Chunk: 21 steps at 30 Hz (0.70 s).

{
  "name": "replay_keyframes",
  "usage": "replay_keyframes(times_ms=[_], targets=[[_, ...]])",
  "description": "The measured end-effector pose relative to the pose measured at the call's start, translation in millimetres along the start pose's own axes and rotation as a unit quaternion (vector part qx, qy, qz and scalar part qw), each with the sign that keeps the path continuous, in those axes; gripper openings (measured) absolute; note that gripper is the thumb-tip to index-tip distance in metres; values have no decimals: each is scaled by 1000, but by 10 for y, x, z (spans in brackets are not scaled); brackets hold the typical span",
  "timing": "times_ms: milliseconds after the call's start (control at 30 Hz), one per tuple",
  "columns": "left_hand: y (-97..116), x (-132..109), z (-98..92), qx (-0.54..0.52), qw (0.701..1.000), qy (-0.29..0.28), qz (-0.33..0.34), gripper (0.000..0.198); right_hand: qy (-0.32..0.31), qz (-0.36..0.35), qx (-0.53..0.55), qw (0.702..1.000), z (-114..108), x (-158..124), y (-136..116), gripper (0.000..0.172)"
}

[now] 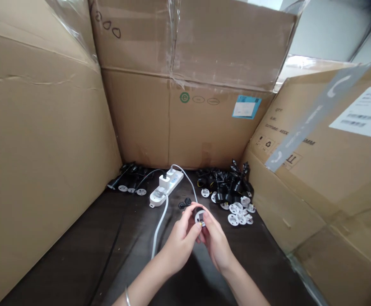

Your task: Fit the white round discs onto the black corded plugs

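Both hands meet over the dark table, closed around a small round white disc [199, 217] with a dark rectangle on its face. My left hand [184, 233] grips its left side, thumb at the lower edge by a tiny yellow spot. From the right, my right hand [215, 239] holds it, thumb pressed on the face. Something black shows just behind the disc, mostly hidden by the fingers. Beyond my fingertips lies a small black piece with knobbed ends [184, 204]. Several loose white discs [241, 219] lie to the right.
A white power strip [174, 182] with plugged-in adapters stands behind the hands; its thick white cable [160, 227] runs forward on the left. Black parts pile [226, 182] at the back right, more black parts [132, 173] at the back left. Cardboard boxes [204, 131] wall in three sides.
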<state>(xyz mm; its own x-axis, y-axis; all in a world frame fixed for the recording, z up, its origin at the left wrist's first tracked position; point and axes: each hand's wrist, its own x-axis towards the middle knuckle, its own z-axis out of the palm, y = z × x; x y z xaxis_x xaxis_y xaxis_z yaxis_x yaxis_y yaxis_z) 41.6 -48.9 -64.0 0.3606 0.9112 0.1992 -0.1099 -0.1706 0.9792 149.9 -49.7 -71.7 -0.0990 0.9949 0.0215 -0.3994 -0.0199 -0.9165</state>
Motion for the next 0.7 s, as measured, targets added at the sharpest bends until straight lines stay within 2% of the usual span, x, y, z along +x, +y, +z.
replay_keyframes(times_ms=[167, 333, 567, 700], targets=[[-6, -14, 42, 53, 998, 30, 34, 37, 27, -20, -17, 999, 14, -32, 3, 36], [-20, -23, 67, 22, 999, 22, 40, 37, 42, -37, -36, 998, 37, -58, -32, 36], [2, 24, 12, -50, 999, 5, 11, 35, 24, -22, -19, 999, 24, -17, -8, 46], [8, 32, -4, -95, 995, -21, 11, 35, 16, -25, -17, 999, 14, -32, -23, 44]])
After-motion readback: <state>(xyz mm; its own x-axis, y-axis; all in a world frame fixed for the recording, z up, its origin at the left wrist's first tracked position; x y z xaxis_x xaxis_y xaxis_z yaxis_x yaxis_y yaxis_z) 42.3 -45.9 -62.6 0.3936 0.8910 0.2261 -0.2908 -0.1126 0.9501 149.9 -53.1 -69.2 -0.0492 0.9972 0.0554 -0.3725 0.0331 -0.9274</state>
